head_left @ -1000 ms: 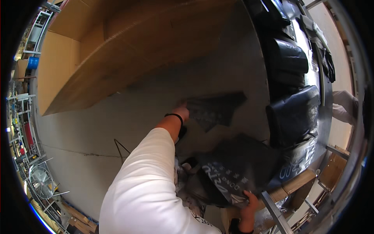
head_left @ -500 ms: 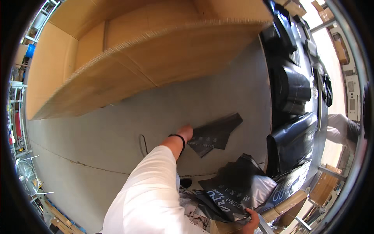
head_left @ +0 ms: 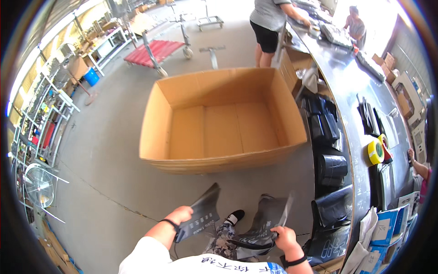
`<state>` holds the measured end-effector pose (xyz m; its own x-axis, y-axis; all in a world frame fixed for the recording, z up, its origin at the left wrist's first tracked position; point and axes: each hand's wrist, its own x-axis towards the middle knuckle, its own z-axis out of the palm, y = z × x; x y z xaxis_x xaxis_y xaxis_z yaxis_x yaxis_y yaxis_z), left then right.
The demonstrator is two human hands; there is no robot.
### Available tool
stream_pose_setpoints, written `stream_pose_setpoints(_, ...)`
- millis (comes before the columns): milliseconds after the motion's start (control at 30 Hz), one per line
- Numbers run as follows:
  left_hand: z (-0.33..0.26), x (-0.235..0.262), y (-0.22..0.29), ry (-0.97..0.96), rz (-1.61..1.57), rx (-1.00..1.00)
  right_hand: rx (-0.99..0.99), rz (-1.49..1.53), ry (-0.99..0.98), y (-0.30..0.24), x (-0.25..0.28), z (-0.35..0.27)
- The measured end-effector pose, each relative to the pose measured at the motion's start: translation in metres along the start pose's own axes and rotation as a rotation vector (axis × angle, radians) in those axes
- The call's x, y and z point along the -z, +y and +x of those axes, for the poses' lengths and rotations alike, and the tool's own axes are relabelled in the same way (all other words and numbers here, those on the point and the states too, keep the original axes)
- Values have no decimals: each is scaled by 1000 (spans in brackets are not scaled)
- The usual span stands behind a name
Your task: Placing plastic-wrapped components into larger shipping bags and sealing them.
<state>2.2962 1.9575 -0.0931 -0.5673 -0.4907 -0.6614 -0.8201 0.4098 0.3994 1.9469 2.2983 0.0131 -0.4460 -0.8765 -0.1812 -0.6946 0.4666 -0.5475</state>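
Note:
My left hand (head_left: 184,214), with a dark band round its wrist, is closed on the edge of a black plastic sheet (head_left: 204,211) with pale print. The sheet hangs above the floor, in front of the cardboard box (head_left: 223,166), which is large, open and without visible contents. My right hand (head_left: 284,238) grips a larger black plastic bag (head_left: 262,220), also printed in pale lettering. This bag is creased and partly in front of my legs. Both hands are apart from the box.
Along the right runs a long workbench (head_left: 337,82) with folded black bags (head_left: 332,169) beneath. Yellow tape rolls (head_left: 375,152) stand on it. A person in a striped shirt (head_left: 267,16) is beyond the box. A red cart (head_left: 155,52) stands far left, a fan (head_left: 39,185) nearer left.
My view has lifted, bringing the whole box and bench into sight. My left hand still holds the sheet, now raised upright. My right hand has brought its bag up and forward.

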Motion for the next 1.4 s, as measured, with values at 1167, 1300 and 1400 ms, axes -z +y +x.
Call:
stream_pose_setpoints(1167, -417, 340, -554, 1015, -178, 709, 976, 427, -310, -830, -199, 444)
stream_pose_setpoints(1300, -372, 408, -609, 1002, -129, 627, 866, 247, -341, -866, -209, 497)
stream_pose_setpoints(1400, -330, 480, -631, 1002, -184, 615, 764, 217, -298, -880, -204, 543)
